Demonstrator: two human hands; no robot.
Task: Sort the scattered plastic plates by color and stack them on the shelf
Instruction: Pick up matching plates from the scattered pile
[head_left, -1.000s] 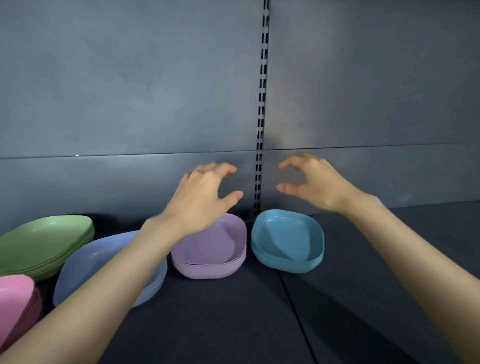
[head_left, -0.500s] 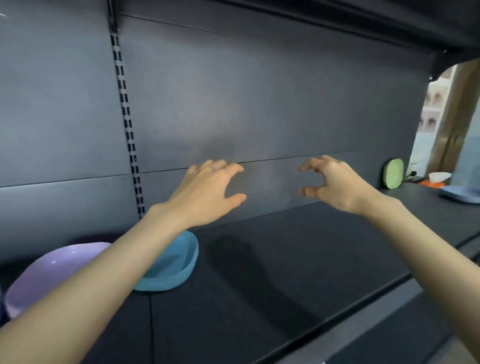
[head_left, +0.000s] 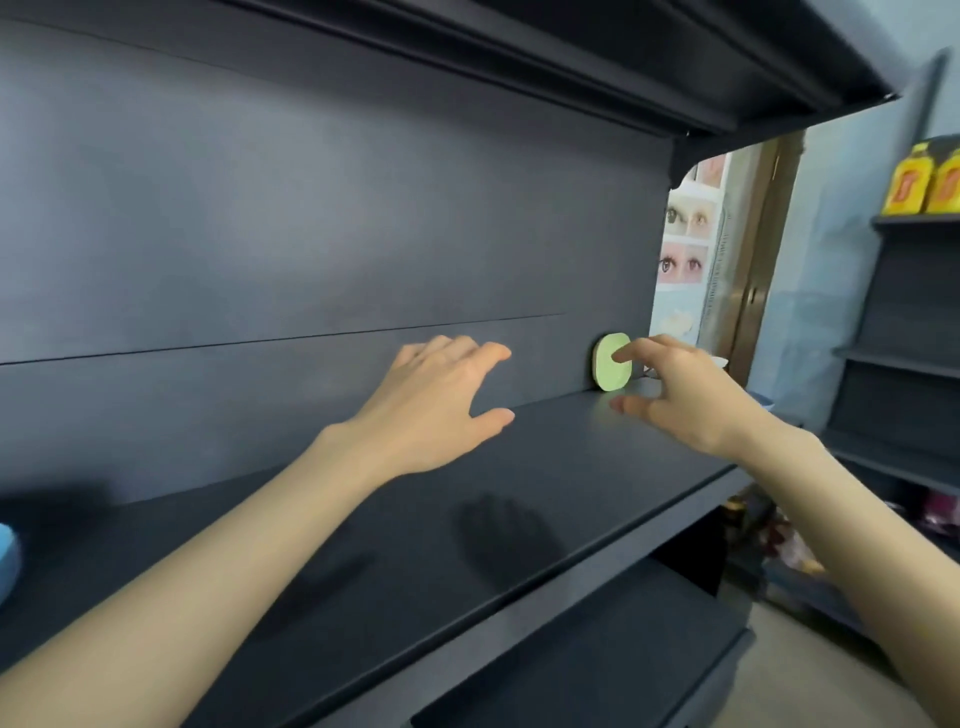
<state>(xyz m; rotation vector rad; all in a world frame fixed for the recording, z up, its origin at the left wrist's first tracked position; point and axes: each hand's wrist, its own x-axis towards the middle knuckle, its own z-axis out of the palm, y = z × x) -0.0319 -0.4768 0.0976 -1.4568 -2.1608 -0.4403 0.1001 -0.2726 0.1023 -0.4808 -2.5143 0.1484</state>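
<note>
A green plate (head_left: 612, 370) stands on edge against the back panel at the far right end of the dark shelf (head_left: 467, 525). My right hand (head_left: 670, 395) hovers above the shelf in front of that plate, fingers spread in a loose curve and holding nothing; its fingertip overlaps the plate's rim in the view. My left hand (head_left: 441, 410) floats over the middle of the shelf, fingers extended, empty. A sliver of a blue plate (head_left: 8, 564) shows at the left edge.
An upper shelf (head_left: 571, 57) overhangs close above. A lower shelf (head_left: 597, 665) juts out below. To the right stands another shelving unit (head_left: 898, 374) with yellow packets (head_left: 924, 179) on top, and a doorway with posters beyond the shelf end.
The view has swung right along the shelf; the sorted stacks slid out of sight on the left. Both hands travelled right, and the green plate now lies just behind my right fingers.
</note>
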